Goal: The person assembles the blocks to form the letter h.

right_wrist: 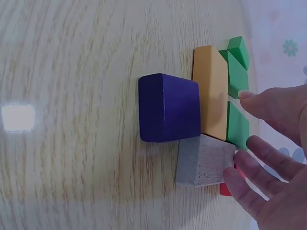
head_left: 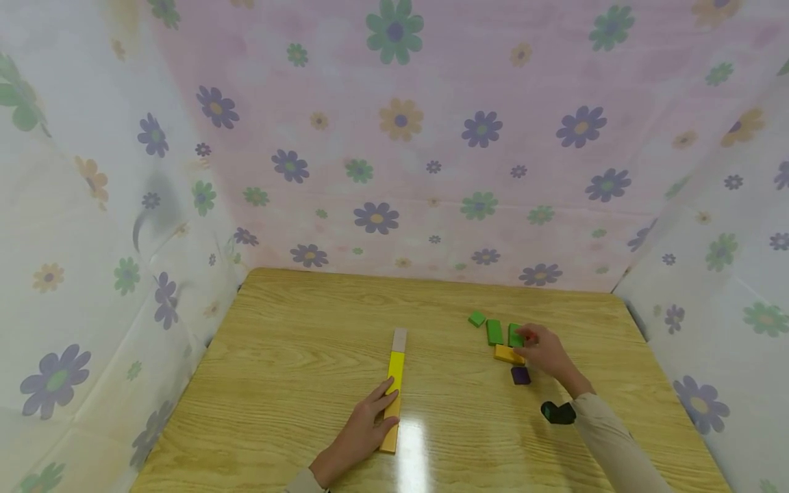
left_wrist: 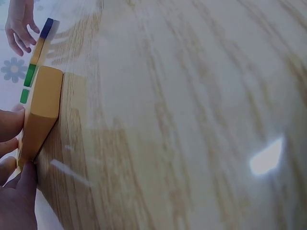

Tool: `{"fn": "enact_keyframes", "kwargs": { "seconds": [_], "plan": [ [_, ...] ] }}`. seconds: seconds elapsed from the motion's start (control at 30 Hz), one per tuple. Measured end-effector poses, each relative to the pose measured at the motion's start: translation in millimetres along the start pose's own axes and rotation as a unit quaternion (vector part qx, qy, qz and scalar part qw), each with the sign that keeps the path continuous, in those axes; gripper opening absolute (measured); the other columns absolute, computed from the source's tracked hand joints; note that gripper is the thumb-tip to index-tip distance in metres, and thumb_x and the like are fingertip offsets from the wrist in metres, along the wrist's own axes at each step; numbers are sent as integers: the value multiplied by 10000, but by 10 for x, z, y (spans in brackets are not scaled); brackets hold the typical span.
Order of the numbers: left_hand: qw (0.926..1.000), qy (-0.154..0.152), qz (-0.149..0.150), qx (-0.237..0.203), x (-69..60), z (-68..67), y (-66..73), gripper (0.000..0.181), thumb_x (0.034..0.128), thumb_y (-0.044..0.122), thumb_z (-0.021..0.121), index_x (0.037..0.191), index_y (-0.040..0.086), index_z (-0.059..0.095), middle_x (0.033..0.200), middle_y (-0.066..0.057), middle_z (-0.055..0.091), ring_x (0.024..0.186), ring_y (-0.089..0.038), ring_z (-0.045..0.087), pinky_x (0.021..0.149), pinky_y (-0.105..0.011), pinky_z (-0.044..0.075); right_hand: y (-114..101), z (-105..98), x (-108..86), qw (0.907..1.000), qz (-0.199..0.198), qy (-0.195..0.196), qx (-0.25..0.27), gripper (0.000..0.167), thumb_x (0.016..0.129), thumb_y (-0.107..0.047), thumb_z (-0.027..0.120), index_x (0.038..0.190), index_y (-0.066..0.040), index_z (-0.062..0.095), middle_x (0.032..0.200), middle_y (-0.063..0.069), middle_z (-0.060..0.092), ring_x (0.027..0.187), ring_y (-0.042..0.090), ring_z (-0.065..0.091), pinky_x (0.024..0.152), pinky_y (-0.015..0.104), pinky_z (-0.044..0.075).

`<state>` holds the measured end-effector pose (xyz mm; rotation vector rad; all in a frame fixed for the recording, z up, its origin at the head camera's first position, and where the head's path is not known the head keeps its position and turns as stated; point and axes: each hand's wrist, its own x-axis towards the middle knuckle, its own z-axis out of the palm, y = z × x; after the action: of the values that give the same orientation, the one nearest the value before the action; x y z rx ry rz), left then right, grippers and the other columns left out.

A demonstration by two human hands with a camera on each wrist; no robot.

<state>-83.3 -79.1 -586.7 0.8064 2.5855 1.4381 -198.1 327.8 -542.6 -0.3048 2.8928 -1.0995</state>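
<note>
A straight row on the table runs from a pale pinkish block (head_left: 399, 340) through a yellow block (head_left: 396, 366) to orange at the near end (head_left: 388, 441). My left hand (head_left: 360, 428) rests along this row, fingers and thumb touching it. In the left wrist view an orange block (left_wrist: 45, 96) stands close beyond the fingers. My right hand (head_left: 545, 352) hovers at a loose group of blocks, its thumb and fingers spread apart. Near its fingertips are a red block (right_wrist: 225, 189), a greyish wooden block (right_wrist: 211, 160) and a green block (right_wrist: 237, 125); whether they touch, I cannot tell.
The right-hand group also has an orange block (head_left: 507, 353), a purple block (head_left: 520, 376) and further green blocks (head_left: 494, 333). A black device (head_left: 557, 413) is at the right wrist. Flowered cloth (head_left: 401, 171) hangs behind the wooden table (head_left: 296, 383) and at both sides.
</note>
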Motion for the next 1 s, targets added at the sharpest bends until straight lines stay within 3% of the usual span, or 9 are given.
{"fn": "enact_keyframes", "kwargs": {
  "seconds": [0.37, 0.73, 1.0],
  "plan": [
    [10000, -16, -65, -60, -1, -8, 19, 494, 961, 200, 564, 1346, -90, 455, 1503, -199, 282, 1329, -387, 330, 992, -467, 395, 45, -35, 28, 9998, 13, 59, -184, 357, 821, -56, 731, 1123, 89, 609, 1036, 238, 619, 895, 332, 576, 757, 467, 488],
    [10000, 11, 46, -66, 9, -20, 48, 484, 966, 186, 557, 1339, -105, 454, 1495, -221, 282, 1319, -405, 338, 983, -473, 401, 110, -91, -119, 9992, 68, 35, -381, 332, 806, -47, 714, 1095, 87, 620, 1048, 238, 601, 932, 397, 558, 789, 548, 475],
    [10000, 33, 0, -43, -7, -6, 15, 483, 954, 180, 576, 1337, -92, 465, 1499, -207, 284, 1324, -391, 335, 997, -475, 383, 142, -145, -276, 9990, 335, -222, -170, 348, 825, -85, 728, 1111, 77, 615, 1027, 228, 567, 880, 348, 566, 671, 440, 503]
  ]
}}
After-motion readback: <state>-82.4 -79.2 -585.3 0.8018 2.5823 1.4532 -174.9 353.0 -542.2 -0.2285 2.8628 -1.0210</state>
